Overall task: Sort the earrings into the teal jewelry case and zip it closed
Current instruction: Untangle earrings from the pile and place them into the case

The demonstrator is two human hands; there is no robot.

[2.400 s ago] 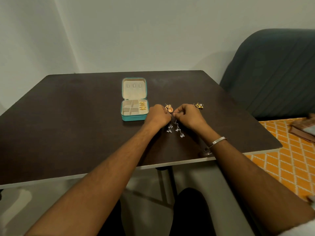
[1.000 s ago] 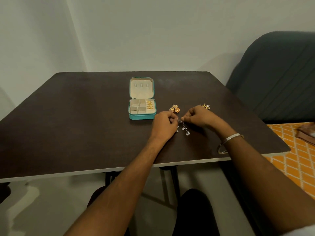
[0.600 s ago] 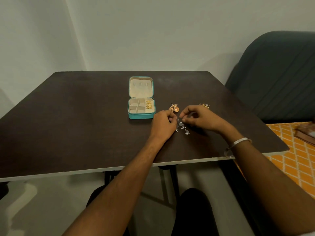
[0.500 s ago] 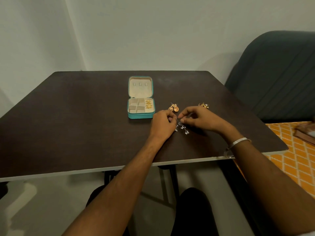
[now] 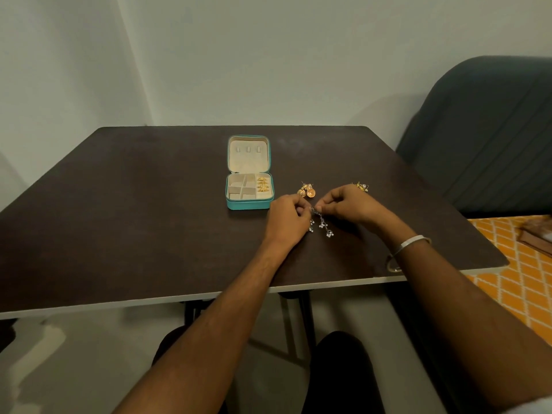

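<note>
The teal jewelry case lies open on the dark table, lid back, with gold earrings in its right compartment. Just right of the case, my left hand and my right hand meet over a pair of silver dangling earrings. Both hands pinch the tops of these earrings, whose beaded strands trail onto the table. A pair of round gold earrings lies beyond my left hand. Another gold pair peeks out behind my right hand.
A dark upholstered seat stands at the right of the table. An orange patterned cloth lies below it. Pale walls close the back and left. The table's near edge runs across my forearms.
Both hands stay together over the silver earrings, with only small finger movements. The view has shifted slightly; the case and gold earrings have not moved.
</note>
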